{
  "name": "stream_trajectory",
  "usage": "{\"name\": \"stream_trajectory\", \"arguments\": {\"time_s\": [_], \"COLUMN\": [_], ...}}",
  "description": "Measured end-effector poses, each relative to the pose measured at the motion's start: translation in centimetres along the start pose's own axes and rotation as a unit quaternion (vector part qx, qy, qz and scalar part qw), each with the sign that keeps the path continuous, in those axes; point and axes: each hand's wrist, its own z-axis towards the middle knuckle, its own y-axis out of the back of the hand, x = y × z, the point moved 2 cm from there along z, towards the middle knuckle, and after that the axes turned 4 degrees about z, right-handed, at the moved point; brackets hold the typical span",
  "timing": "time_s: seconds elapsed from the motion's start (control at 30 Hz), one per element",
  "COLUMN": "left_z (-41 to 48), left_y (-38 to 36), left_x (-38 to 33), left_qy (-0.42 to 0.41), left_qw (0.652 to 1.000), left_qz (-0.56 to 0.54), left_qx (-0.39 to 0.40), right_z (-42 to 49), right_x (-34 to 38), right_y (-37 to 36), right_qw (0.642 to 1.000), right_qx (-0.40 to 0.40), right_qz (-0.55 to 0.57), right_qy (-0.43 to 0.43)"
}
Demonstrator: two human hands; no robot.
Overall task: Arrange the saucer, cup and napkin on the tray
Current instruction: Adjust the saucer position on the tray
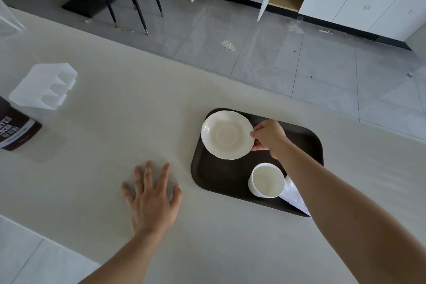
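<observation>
pinching the right rim of the saucer (227, 135) between thumb and fingers, the right hand (268, 137) held it over the far left corner of the dark tray (214, 175). whether the saucer rested on the tray or hung just above it could not be told, though its left edge reached out past the tray's rim. the cup (267, 180) stood upright and empty on the near part of the tray, its handle turned to the right, under the right forearm. the napkin (296, 198), white and folded, lay just beside the cup on the tray's near right edge, partly hidden by the arm and poking a little over the rim. the left hand (151, 196) lay flat on the pale countertop (138, 110) with fingers spread, holding nothing, a short way left of the tray. farther left stood a brown cocoa tin (16, 131) and a clear plastic container (45, 86), well apart from the tray.
</observation>
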Motion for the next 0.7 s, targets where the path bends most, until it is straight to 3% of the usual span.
{"name": "stream_trajectory", "arguments": {"time_s": [0.7], "left_z": [0.03], "left_y": [-0.29], "left_x": [0.12], "left_qy": [-0.002], "left_qw": [1.0], "left_qz": [0.0], "left_qx": [-0.004], "right_z": [-0.11], "right_x": [0.11], "right_y": [-0.25], "right_qw": [1.0], "right_qx": [-0.018], "right_qz": [-0.007], "right_qy": [0.002]}}
